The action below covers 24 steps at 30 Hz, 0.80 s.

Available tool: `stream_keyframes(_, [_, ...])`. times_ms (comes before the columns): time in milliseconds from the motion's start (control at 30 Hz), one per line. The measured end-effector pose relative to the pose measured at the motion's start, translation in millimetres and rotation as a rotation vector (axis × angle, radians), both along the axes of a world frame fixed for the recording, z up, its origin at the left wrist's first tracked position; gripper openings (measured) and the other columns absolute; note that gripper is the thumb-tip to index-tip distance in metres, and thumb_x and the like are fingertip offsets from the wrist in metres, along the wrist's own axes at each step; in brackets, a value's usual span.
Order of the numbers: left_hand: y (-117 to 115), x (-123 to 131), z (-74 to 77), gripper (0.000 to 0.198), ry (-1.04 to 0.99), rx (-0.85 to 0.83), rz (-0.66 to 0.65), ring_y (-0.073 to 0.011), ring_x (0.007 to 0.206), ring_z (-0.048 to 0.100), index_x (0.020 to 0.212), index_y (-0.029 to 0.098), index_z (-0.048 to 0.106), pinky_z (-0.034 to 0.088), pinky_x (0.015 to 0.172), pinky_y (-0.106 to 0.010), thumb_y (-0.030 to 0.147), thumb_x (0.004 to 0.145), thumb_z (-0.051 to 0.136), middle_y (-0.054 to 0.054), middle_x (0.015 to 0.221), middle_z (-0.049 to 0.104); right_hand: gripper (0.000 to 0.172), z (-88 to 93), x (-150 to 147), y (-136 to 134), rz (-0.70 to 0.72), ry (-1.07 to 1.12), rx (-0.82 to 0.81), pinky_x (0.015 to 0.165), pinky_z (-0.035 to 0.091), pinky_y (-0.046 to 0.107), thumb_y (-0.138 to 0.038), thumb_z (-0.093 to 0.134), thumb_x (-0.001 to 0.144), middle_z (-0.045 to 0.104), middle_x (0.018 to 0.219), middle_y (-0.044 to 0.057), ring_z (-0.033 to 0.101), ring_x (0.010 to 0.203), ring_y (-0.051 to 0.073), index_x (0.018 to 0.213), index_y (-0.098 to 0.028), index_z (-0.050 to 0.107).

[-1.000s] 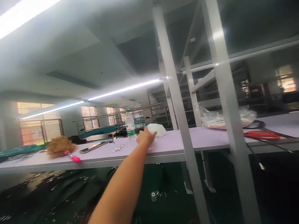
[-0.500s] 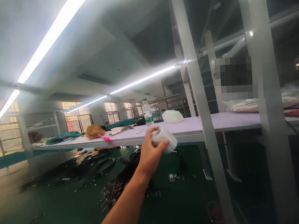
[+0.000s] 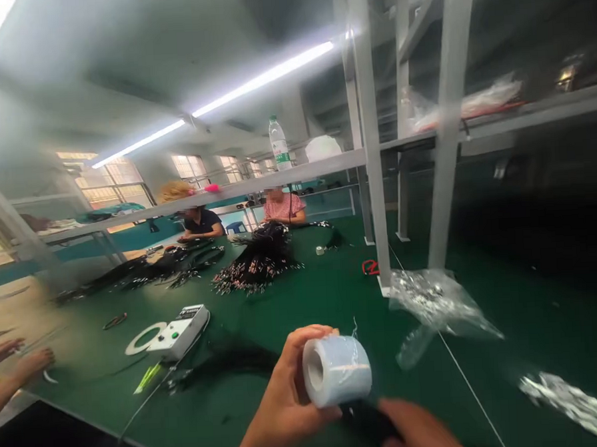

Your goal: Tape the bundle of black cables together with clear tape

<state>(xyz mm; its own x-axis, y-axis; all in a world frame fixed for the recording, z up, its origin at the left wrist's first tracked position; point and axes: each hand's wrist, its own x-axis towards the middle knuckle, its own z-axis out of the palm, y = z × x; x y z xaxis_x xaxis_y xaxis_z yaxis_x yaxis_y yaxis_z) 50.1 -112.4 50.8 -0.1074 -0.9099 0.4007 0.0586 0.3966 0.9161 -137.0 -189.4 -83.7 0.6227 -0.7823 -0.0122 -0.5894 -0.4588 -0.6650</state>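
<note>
My left hand (image 3: 286, 403) is closed round a roll of pale, whitish tape (image 3: 337, 370), held low over the green table (image 3: 332, 295) with the roll's hollow core facing me. My right hand (image 3: 418, 433) sits just right of and below the roll, smeared by motion, beside a dark bundle (image 3: 365, 421); its fingers do not show clearly. A thin white thread (image 3: 461, 375) runs across the table to the right of the roll.
A white control box (image 3: 178, 332) and a white ring (image 3: 143, 338) lie left of centre. A clear plastic bag (image 3: 435, 302) rests by a grey post (image 3: 369, 153). Black wire bundles (image 3: 259, 260) lie farther back. Two people (image 3: 202, 222) sit opposite. Another person's hands (image 3: 16, 362) are at the left edge.
My left hand took the tape roll off the upper shelf and brought it down close to me. The view dropped to the green table, and my right hand came in beside the roll.
</note>
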Motion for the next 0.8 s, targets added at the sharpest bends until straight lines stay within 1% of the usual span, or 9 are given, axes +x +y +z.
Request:
stream_keyframes(67, [23.6,-7.1,-11.8,0.064,-0.020,0.026,-0.006,-0.0293,0.124,0.036,0.119,0.031,0.045,0.034,0.099,-0.036,0.019,0.063,0.074,-0.005,0.127,0.043,0.043,12.0,-8.2,9.0,-0.004,0.057,0.000,0.095,0.038,0.045,-0.019,0.065,0.071,0.057,0.116,0.010,0.049,0.113,0.030,0.113,-0.022,0.058])
stream_keyframes(133, [41.9,-11.5,-22.5,0.065,-0.051,0.064,0.003,-0.0282,0.125,0.036,0.119,0.032,0.045,0.032,0.102,-0.036,0.017,0.063,0.074,-0.004,0.128,0.042,0.044,34.9,-15.6,16.6,-0.021,0.050,-0.070,0.095,0.035,0.048,-0.018,0.064,0.069,0.055,0.119,0.012,0.044,0.116,0.033,0.113,-0.020,0.059])
stream_keyframes(200, [55.2,-13.3,-30.7,0.064,-0.086,0.081,0.027,-0.0272,0.125,0.036,0.119,0.033,0.045,0.030,0.103,-0.036,0.017,0.064,0.073,-0.004,0.129,0.041,0.032,63.4,-21.9,25.5,-0.053,-0.168,-0.079,0.095,0.034,0.046,-0.026,0.053,0.080,0.055,0.119,0.011,0.044,0.114,0.029,0.111,-0.019,0.059])
stream_keyframes(300, [68.0,-12.6,-36.4,0.061,-0.158,0.076,0.050,-0.0269,0.125,0.035,0.121,0.033,0.044,0.028,0.105,-0.038,0.018,0.067,0.071,-0.004,0.130,0.041,0.035,100.3,-27.1,40.8,0.052,-0.548,0.180,0.091,0.039,0.036,-0.042,0.038,0.091,0.061,0.104,0.007,0.053,0.100,0.020,0.103,-0.019,0.061])
stream_keyframes(367, [73.0,-11.0,-36.9,0.057,-0.211,0.065,0.049,-0.0269,0.126,0.034,0.120,0.032,0.046,0.027,0.106,-0.039,0.018,0.070,0.069,-0.004,0.129,0.041,0.035,114.2,-26.3,48.6,0.124,-0.622,0.319,0.087,0.040,0.034,-0.046,0.045,0.088,0.062,0.099,0.005,0.054,0.095,0.019,0.101,-0.018,0.062])
stream_keyframes(500, [77.3,-5.6,-37.2,0.053,-0.291,0.057,0.018,-0.0262,0.123,0.036,0.118,0.033,0.049,0.030,0.104,-0.039,0.015,0.071,0.066,-0.005,0.125,0.043,0.029,120.8,-16.7,52.9,0.234,-0.615,0.413,0.085,0.040,0.032,-0.039,0.054,0.083,0.061,0.102,0.004,0.053,0.096,0.019,0.102,-0.019,0.063])
stream_keyframes(600, [77.6,-0.3,-39.3,0.055,-0.285,0.069,-0.016,-0.0245,0.119,0.040,0.119,0.035,0.049,0.034,0.101,-0.037,0.011,0.071,0.064,-0.004,0.123,0.043,0.026,117.3,-6.6,51.6,0.276,-0.585,0.399,0.075,0.040,0.028,-0.035,0.062,0.077,0.059,0.099,0.002,0.052,0.086,0.016,0.100,-0.022,0.066])
stream_keyframes(667, [77.3,2.8,-40.8,0.055,-0.261,0.094,-0.041,-0.0239,0.117,0.042,0.119,0.036,0.049,0.037,0.097,-0.035,0.010,0.072,0.062,-0.004,0.122,0.041,0.022,113.3,0.4,51.5,0.249,-0.594,0.374,0.069,0.038,0.026,-0.033,0.066,0.074,0.057,0.092,0.002,0.050,0.078,0.014,0.093,-0.022,0.068])
stream_keyframes(800, [75.5,8.7,-43.4,0.052,-0.239,0.144,-0.087,-0.0244,0.116,0.042,0.118,0.036,0.050,0.040,0.091,-0.033,0.011,0.074,0.061,-0.004,0.122,0.041,0.012,105.7,11.5,53.1,0.248,-0.665,0.372,0.070,0.036,0.025,-0.030,0.065,0.075,0.052,0.084,0.000,0.047,0.080,0.014,0.076,-0.018,0.064])
